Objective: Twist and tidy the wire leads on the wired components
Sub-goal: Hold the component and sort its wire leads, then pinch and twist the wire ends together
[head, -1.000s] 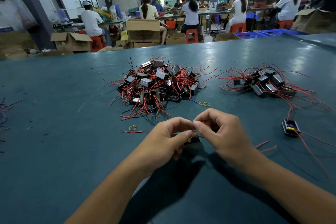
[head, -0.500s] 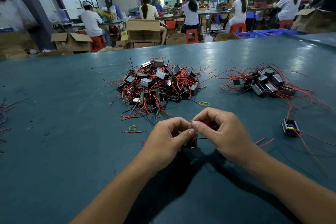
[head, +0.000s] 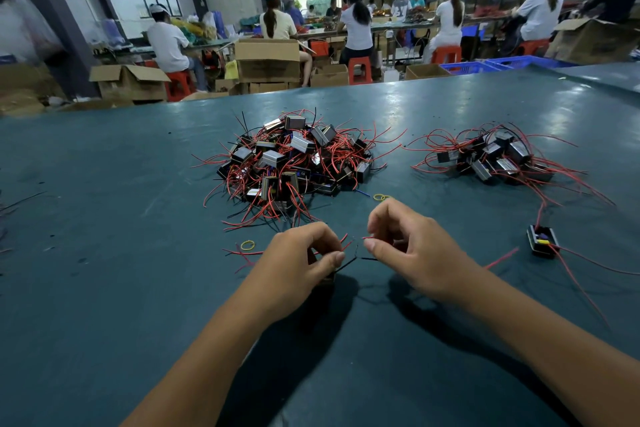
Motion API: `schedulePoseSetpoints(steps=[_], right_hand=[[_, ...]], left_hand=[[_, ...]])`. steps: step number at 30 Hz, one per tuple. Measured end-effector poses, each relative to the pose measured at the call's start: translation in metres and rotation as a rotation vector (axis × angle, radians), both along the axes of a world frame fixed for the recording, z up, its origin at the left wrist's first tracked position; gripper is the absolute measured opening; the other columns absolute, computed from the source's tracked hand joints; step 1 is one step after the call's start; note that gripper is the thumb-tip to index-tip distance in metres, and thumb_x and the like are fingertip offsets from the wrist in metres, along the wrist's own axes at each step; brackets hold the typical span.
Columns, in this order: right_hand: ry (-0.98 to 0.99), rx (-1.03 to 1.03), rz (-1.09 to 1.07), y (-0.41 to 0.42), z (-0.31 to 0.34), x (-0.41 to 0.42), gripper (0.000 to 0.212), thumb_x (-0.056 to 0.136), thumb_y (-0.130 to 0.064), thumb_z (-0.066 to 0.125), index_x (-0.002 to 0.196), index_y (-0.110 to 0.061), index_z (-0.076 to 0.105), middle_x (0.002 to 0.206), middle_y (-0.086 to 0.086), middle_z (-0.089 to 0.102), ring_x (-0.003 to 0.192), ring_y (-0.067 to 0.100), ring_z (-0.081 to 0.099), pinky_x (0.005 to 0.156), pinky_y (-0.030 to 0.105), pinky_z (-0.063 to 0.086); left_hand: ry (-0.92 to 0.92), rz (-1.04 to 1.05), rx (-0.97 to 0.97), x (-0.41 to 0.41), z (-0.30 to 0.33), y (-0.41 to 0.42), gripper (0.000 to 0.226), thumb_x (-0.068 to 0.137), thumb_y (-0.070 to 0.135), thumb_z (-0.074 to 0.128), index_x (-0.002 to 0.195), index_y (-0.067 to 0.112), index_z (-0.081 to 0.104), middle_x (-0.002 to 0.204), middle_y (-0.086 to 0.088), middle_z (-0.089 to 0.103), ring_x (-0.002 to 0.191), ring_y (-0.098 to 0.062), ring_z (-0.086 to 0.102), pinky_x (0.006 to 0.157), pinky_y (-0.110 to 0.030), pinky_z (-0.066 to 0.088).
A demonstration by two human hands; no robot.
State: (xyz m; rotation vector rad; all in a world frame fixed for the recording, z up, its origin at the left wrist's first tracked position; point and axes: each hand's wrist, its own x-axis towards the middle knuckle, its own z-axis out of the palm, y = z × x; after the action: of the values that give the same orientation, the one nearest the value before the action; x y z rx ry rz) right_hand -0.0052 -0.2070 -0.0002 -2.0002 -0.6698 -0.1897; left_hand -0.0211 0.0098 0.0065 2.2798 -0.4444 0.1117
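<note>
My left hand (head: 298,262) is closed around a small black wired component, mostly hidden under the fingers, low over the teal table (head: 104,253). Its black lead (head: 348,262) and a red lead run rightward into my right hand (head: 412,250), which pinches the wire ends between thumb and forefinger. The hands are a short gap apart. A large heap of black components with red leads (head: 291,163) lies just beyond my hands. A smaller heap (head: 495,159) sits at the right. One single component (head: 542,241) with long red leads rests right of my right hand.
Yellow rubber bands (head: 248,245) (head: 380,197) lie near the big heap. Loose wire scraps (head: 14,204) sit at the table's left edge. Beyond the table, seated people work at benches among cardboard boxes (head: 266,59) and blue crates (head: 485,66).
My hands have drawn apart, the right one moving right and the left one down-left, stretching the leads between them. The black lead now shows in the gap.
</note>
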Motion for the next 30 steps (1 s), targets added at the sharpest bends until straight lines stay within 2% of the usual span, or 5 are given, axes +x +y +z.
schedulePoseSetpoints(steps=[3,8,15,22,30], right_hand=[[-0.008,-0.073,0.077,-0.006,0.004,0.002,0.012,0.085,-0.038,0.068,0.088,-0.032,0.058,0.078,-0.007,0.062,0.063,0.002,0.051,0.058,0.021,0.044],[-0.106,-0.176,0.11,-0.011,0.005,0.005,0.009,0.086,-0.039,0.069,0.085,-0.031,0.066,0.085,-0.009,0.063,0.074,0.012,0.059,0.066,0.023,0.047],[-0.15,-0.313,0.099,-0.011,0.009,0.005,0.007,0.095,-0.03,0.063,0.092,-0.026,0.058,0.102,-0.009,0.063,0.097,0.007,0.059,0.086,0.023,0.046],[0.128,-0.747,0.085,-0.048,0.028,0.01,0.079,0.069,-0.059,0.08,0.134,-0.043,0.036,0.122,-0.027,0.049,0.115,-0.01,0.045,0.096,0.009,0.034],[-0.026,-0.797,-0.014,-0.043,0.031,0.012,0.027,0.087,-0.038,0.072,0.109,-0.028,0.062,0.101,-0.013,0.062,0.088,0.001,0.055,0.079,0.017,0.043]], left_hand=[[0.129,-0.067,-0.087,0.0,0.005,0.006,0.007,0.093,0.016,0.066,0.09,0.022,0.062,0.086,0.005,0.072,0.076,-0.02,0.065,0.074,-0.038,0.054],[0.144,-0.17,0.011,-0.004,0.009,0.009,0.006,0.09,0.035,0.072,0.09,0.029,0.069,0.071,-0.005,0.066,0.058,-0.009,0.05,0.057,-0.026,0.041],[0.008,-0.079,0.118,-0.002,0.008,0.009,0.011,0.087,0.041,0.074,0.09,0.032,0.069,0.081,0.001,0.069,0.072,-0.016,0.062,0.069,-0.035,0.052],[0.033,-0.108,0.469,0.0,0.011,0.022,0.046,0.082,0.046,0.076,0.121,0.041,0.053,0.115,0.023,0.05,0.112,-0.005,0.041,0.095,-0.019,0.035],[-0.059,-0.013,0.299,0.001,0.013,0.02,0.034,0.085,0.038,0.076,0.115,0.025,0.064,0.103,0.012,0.065,0.096,-0.01,0.059,0.091,-0.03,0.048]])
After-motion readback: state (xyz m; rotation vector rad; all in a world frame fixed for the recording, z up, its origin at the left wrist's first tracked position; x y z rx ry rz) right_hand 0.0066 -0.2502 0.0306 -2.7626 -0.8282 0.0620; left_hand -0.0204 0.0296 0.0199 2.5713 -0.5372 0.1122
